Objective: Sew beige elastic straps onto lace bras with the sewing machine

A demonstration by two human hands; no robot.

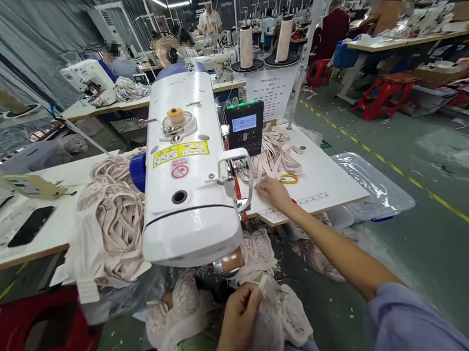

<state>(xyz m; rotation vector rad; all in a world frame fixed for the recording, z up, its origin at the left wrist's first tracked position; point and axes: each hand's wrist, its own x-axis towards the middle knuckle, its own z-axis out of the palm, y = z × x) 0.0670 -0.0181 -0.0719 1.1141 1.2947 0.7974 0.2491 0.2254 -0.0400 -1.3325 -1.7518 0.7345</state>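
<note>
Left hand (240, 308) pinched shut on pale beige lace fabric piece (279, 318) below bulky white sewing machine (186, 183), right hand (273, 191) loosely open, fingertips on pile of beige elastic straps (273, 154) on white worktop (330, 176), yellow ring (289, 179) just beside, black control panel (244, 126) behind.

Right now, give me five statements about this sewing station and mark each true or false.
1. The right hand rests on the table beside the straps. True.
2. The left hand holds scissors. False: it grips lace.
3. The machine is black. False: it is white.
4. A yellow ring lies on the table near the right hand. True.
5. The screen behind the machine is dark. False: it is lit.
</note>
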